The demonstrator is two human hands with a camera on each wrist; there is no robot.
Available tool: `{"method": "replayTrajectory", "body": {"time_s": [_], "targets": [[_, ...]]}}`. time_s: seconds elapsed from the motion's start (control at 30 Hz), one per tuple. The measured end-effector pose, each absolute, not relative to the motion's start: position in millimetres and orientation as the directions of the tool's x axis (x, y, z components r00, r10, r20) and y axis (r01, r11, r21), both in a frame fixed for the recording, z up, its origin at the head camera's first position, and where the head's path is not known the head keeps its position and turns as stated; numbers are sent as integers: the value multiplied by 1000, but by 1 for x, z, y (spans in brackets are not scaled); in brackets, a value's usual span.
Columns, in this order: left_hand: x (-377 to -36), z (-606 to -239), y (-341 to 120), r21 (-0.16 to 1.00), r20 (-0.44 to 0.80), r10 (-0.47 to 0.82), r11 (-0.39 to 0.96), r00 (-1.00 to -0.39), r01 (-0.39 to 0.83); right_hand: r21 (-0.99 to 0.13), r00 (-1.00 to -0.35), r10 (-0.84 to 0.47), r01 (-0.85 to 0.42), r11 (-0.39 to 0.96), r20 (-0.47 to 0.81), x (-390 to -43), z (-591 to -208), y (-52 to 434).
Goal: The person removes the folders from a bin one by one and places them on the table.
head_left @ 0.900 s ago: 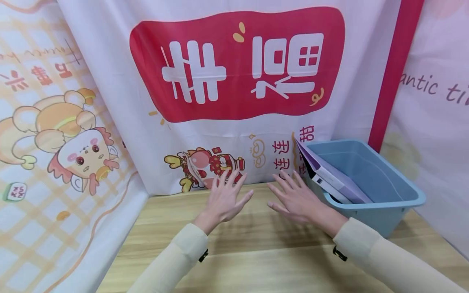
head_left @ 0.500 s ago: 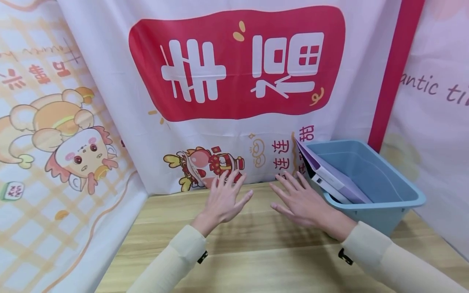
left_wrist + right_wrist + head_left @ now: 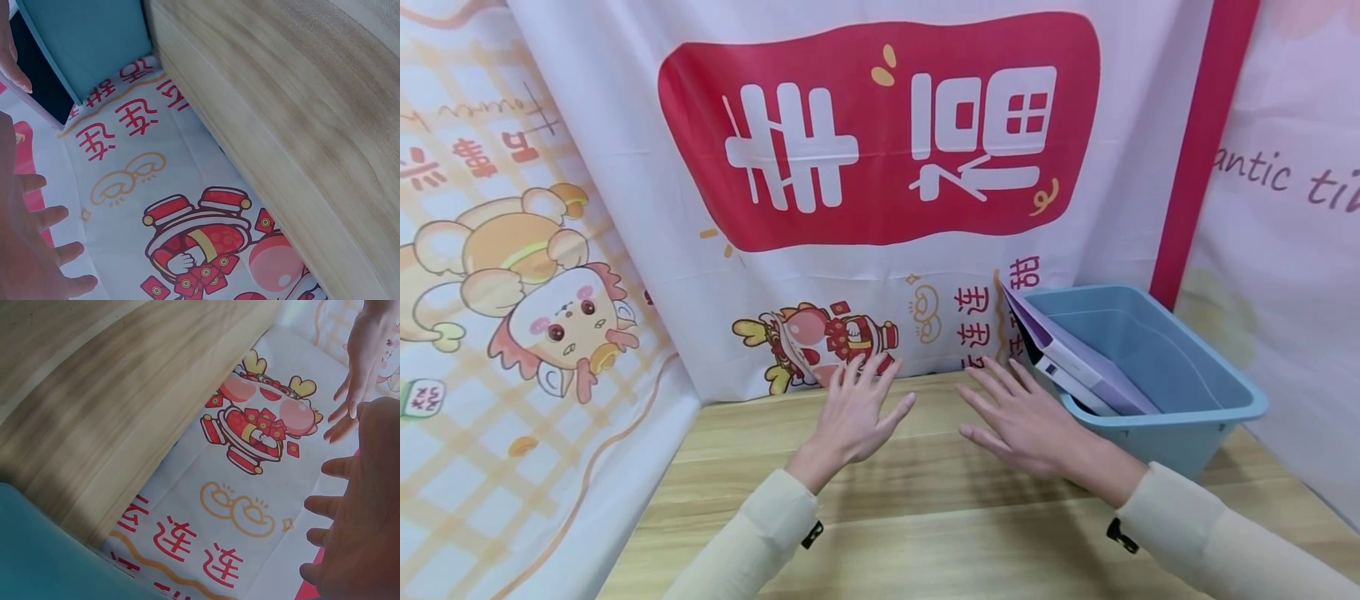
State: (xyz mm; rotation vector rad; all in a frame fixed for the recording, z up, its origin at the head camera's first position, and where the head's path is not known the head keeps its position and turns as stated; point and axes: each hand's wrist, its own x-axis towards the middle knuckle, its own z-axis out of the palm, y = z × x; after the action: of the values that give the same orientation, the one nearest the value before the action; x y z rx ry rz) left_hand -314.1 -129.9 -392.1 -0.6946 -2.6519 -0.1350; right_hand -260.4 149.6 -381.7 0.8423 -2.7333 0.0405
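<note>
A purple folder (image 3: 1092,371) slants near the fingers (image 3: 1004,379) of the right hand (image 3: 1033,427).

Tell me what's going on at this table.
A person holds both bare hands out over a pale wood-grain table, palms down and fingers spread. Neither the left hand nor the right hand is gripping anything. A light-blue rectangular plastic bin stands at the person's right, with the right hand nearer to it. A lilac-and-white folder with a black inside leans tilted in it, one end sticking out over the rim.
</note>
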Motion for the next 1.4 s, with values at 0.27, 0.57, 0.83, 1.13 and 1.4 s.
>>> {"method": "replayTrajectory", "body": {"time_s": [0.27,0.57,0.83,1.13,1.4], "targets": [[-308,-391,-133,2,401,443,875,-802,484,80,-773,-572,-575,814,274,-252,-378,148],[-302,-386,-132,30,415,438,870,-798,493,101,-766,-579,-576,811,281,-244,-373,153],[-294,-383,-130,72,425,418,869,-803,490,89,-763,-575,-577,812,295,-236,-375,158],[-286,-378,-124,122,421,408,859,-810,496,111,-749,-572,-572,813,333,-225,-373,170],[-280,-375,-120,163,406,395,856,-824,491,88,-769,-550,-554,828,325,-218,-372,177]]}}
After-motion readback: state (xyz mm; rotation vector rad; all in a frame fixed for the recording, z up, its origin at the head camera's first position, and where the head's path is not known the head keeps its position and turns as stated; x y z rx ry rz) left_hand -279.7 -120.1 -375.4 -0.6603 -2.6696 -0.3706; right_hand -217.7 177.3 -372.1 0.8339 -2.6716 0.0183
